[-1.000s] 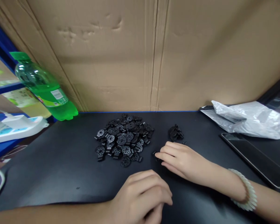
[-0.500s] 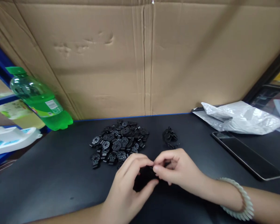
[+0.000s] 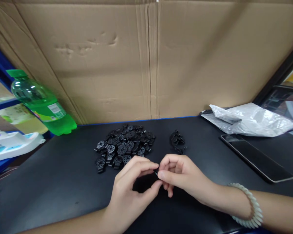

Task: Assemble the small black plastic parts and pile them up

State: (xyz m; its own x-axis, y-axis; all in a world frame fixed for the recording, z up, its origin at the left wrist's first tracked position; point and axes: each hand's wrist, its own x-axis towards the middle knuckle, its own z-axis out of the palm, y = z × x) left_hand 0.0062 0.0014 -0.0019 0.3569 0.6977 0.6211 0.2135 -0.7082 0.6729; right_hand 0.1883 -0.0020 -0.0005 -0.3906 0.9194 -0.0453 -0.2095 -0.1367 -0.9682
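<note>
Both your left hand point(image 3: 133, 193) and your right hand point(image 3: 182, 172) meet over the table point(image 3: 51, 188), at the middle of the clock, with their fingertips close around one small dark piece point(image 3: 156, 171). Your right thumb and first finger seem to pinch it from the 3 o'clock side. Your left hand bends like a letter C, with its fingers on the 12 o'clock side and its thumb on the 6 o'clock side. I cannot tell if those left tips pinch the piece too or just touch it, since so little of it shows. It is likely held by the very tips because it is so tiny, and two hands can keep it steady. Your left arm point(image 3: 88, 223) comes in from 8 o'clock. Your right arm point(image 3: 219, 196) comes in from between 3 and 4 o'clock, with a pale bracelet point(image 3: 258, 211) near the wrist. The pile of black parts point(image 3: 122, 149), many with round faces full of holes, sits near 11 o'clock, maybe to be in easy reach. A smaller black heap point(image 3: 177, 139) sits at 1 o'clock, apart from the pile, perhaps so they do not mix. The dark phone point(image 3: 257, 157) lies at 3 o'clock and the silvery bag point(image 3: 254, 118) at 2 o'clock, likely to be out of your way.
</note>
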